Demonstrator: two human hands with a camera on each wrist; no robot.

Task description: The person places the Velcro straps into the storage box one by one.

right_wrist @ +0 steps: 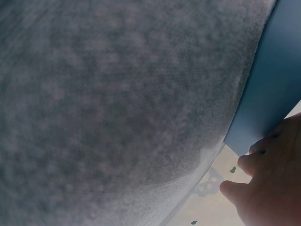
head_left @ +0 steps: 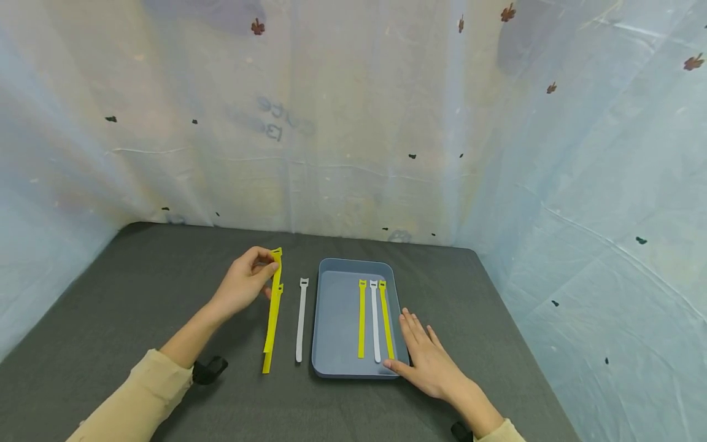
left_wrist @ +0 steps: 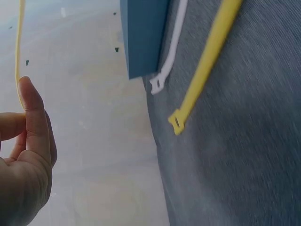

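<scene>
My left hand (head_left: 243,283) pinches a yellow cable tie (head_left: 274,313) between thumb and fingers near its slotted head. The tie hangs above the table; its upper part shows edge-on in the left wrist view. Partly behind it, a second yellow cable tie (left_wrist: 207,61) lies on the dark cloth. Just right of these lies a white cable tie (head_left: 301,319). My right hand (head_left: 429,363) rests with straight fingers on the right rim of a blue-grey tray (head_left: 337,319). Inside the tray, a white cable tie (head_left: 375,322) lies between a yellow one (head_left: 361,319) and another yellow one (head_left: 387,322).
Dark grey cloth (head_left: 353,408) covers the table. Pale plastic sheeting (head_left: 353,190) hangs behind the table and along both sides. Black wrist mounts (head_left: 210,370) sit on both forearms.
</scene>
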